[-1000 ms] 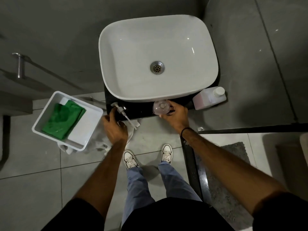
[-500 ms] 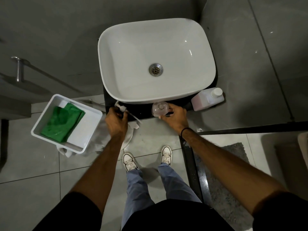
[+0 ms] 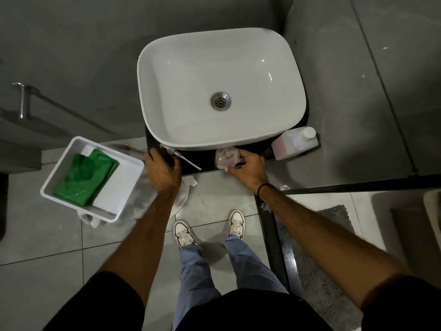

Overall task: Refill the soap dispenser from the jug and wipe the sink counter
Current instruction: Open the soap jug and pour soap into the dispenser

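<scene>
Clear soap dispenser bottle point(image 3: 226, 156) stood open-topped on the black counter point(image 3: 207, 163), just in front of the white basin point(image 3: 167, 75); level of soap inside could not be told. Right hand point(image 3: 248, 169) wrapped round its near side, fingers closed on it. Jug point(image 3: 294, 143) with white cap lay on its side at the counter's right end, pinkish liquid inside, near the right hand but apart from it. White bin point(image 3: 121, 187) to the left held a folded green cloth point(image 3: 86, 176). Left hand point(image 3: 162, 172) closed on the base of the pump head point(image 3: 181, 157), its tube slanting over the counter — pump out of the bottle. Against a second earlier: left hand had moved up onto the pump, which had lain loose beside it; right hand and bottle unchanged
</scene>
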